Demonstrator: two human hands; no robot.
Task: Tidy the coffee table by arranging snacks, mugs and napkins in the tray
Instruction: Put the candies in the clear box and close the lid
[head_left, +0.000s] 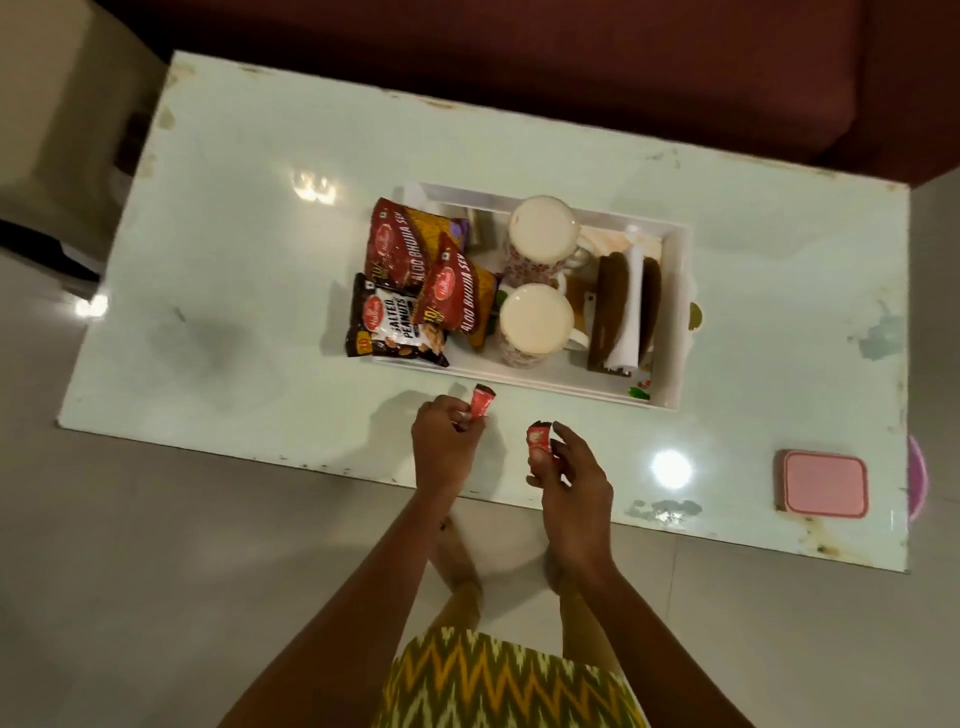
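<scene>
One small red sachet (482, 401) in each hand, dark torn tops.

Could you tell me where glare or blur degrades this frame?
Head view: lamp glare blooms on the glossy table near the right hand, fainter reflections far left; wide-angle bending curves the table edges; both hands' red sachets look soft.
</scene>
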